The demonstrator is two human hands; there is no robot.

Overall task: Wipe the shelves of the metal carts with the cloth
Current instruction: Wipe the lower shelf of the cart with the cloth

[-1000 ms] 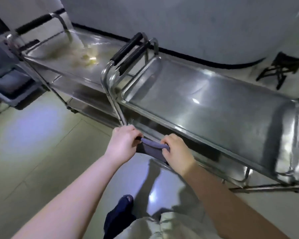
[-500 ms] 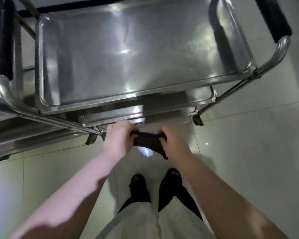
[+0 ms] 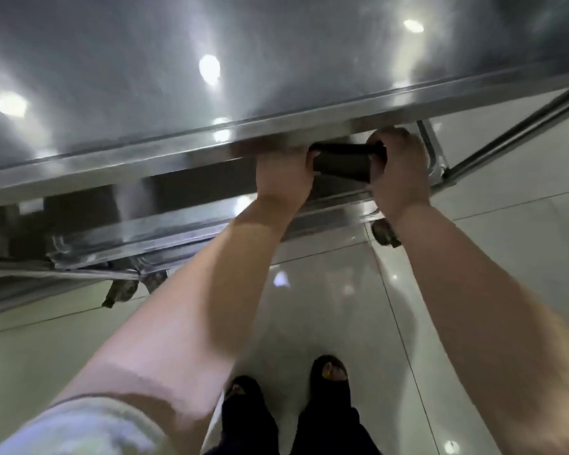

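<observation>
A dark cloth (image 3: 344, 164) is stretched between my two hands, just under the front rim of the metal cart's top shelf (image 3: 178, 77). My left hand (image 3: 281, 178) grips its left end and my right hand (image 3: 398, 169) grips its right end. Both hands sit in the gap above the lower shelf (image 3: 165, 231), near the cart's right front corner. The shiny top shelf fills the upper half of the view. Part of the cloth is hidden inside my fists.
A cart caster (image 3: 385, 233) stands by my right wrist, and two more casters (image 3: 120, 292) lie at lower left. A frame tube (image 3: 519, 133) runs diagonally at the right. My feet in dark sandals (image 3: 329, 372) stand on the pale tiled floor (image 3: 506, 241).
My head has dropped closer to the cart, so the top shelf looms larger. Both hands with the cloth have moved forward from in front of the cart into the gap under the top shelf.
</observation>
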